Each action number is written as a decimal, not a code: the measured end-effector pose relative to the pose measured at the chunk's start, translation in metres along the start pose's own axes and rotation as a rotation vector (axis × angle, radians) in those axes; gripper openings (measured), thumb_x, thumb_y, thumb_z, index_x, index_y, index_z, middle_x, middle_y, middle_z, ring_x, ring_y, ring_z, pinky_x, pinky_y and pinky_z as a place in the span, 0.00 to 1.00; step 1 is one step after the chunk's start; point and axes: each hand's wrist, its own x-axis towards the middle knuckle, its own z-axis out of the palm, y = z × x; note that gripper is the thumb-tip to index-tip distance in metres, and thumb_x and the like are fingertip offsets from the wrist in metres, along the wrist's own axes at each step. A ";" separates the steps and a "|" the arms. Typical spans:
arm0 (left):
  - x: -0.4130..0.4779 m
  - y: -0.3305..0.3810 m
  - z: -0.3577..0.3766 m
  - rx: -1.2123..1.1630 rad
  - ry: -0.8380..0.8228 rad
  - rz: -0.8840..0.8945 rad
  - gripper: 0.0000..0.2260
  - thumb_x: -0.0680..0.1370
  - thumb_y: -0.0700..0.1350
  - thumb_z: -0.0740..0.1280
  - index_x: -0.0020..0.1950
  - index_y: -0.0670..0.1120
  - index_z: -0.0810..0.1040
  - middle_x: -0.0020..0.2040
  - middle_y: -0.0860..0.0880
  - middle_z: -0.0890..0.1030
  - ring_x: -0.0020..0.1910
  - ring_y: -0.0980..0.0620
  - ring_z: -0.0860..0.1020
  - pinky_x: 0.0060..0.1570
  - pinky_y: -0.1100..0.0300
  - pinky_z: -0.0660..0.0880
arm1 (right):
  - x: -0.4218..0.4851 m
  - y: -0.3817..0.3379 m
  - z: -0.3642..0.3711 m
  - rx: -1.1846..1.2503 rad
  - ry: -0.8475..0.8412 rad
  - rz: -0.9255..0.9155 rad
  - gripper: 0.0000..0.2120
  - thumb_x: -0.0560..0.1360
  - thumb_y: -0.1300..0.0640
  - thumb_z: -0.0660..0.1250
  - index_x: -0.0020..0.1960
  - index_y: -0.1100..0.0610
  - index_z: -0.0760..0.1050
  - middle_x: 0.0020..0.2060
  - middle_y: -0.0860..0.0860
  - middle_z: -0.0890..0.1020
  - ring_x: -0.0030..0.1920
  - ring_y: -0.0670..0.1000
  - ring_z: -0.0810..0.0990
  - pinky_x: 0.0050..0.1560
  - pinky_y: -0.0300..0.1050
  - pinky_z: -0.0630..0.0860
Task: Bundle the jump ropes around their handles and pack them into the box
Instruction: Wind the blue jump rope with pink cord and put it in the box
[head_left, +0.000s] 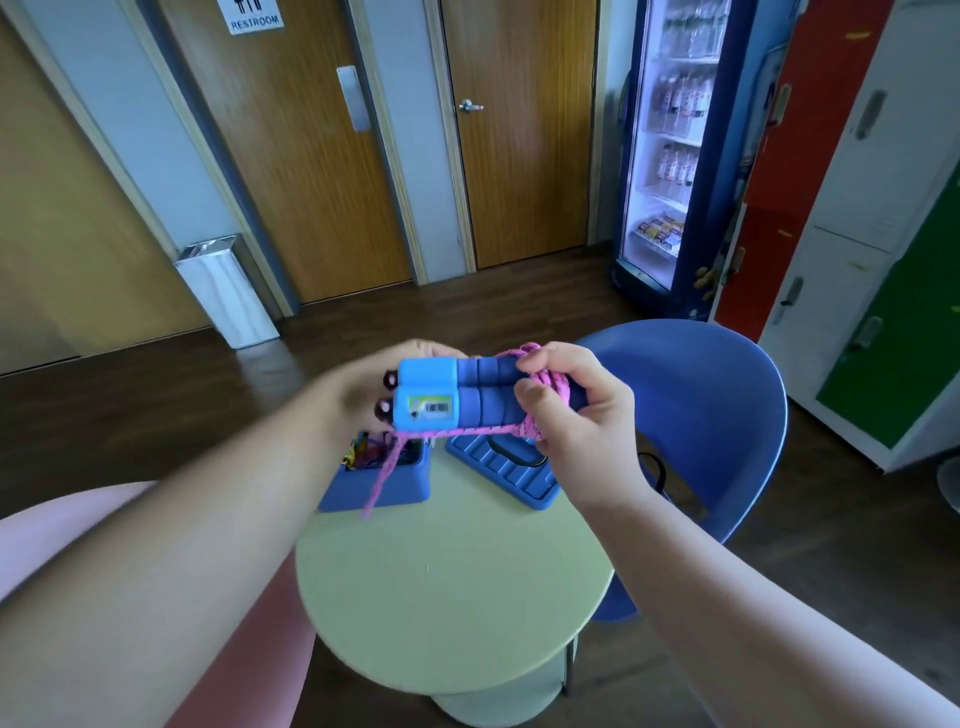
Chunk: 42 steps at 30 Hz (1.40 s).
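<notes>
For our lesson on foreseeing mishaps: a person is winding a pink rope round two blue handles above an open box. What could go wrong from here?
1. The pink rope is bunched at one end of the handles, under the right hand; its coils might slide off if that grip eases.
2. Its loose tail hangs down at the box and could snag on the rim.

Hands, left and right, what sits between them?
In the head view, two blue handles span the gap side by side; the left hand holds their counter end, the right hand grips pink rope wound round the other.
</notes>
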 end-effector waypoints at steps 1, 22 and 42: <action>0.002 -0.022 0.008 -0.062 -0.074 0.010 0.10 0.80 0.52 0.71 0.46 0.46 0.82 0.47 0.37 0.83 0.28 0.57 0.78 0.34 0.60 0.76 | 0.002 -0.001 0.001 0.015 0.026 0.034 0.07 0.74 0.62 0.70 0.48 0.53 0.83 0.52 0.57 0.83 0.47 0.49 0.80 0.45 0.42 0.76; -0.100 0.059 0.087 -0.118 0.147 0.254 0.18 0.86 0.52 0.62 0.46 0.41 0.83 0.28 0.51 0.72 0.23 0.55 0.64 0.30 0.59 0.63 | -0.004 0.055 -0.010 -0.270 -0.145 0.045 0.13 0.72 0.58 0.62 0.50 0.45 0.81 0.53 0.39 0.75 0.63 0.53 0.74 0.62 0.48 0.75; -0.115 0.027 -0.001 0.243 0.543 0.161 0.08 0.73 0.56 0.78 0.39 0.53 0.88 0.25 0.58 0.79 0.24 0.61 0.73 0.32 0.61 0.68 | -0.003 0.055 -0.013 -0.156 -0.136 0.140 0.13 0.66 0.62 0.77 0.49 0.51 0.82 0.54 0.54 0.78 0.55 0.45 0.80 0.61 0.47 0.78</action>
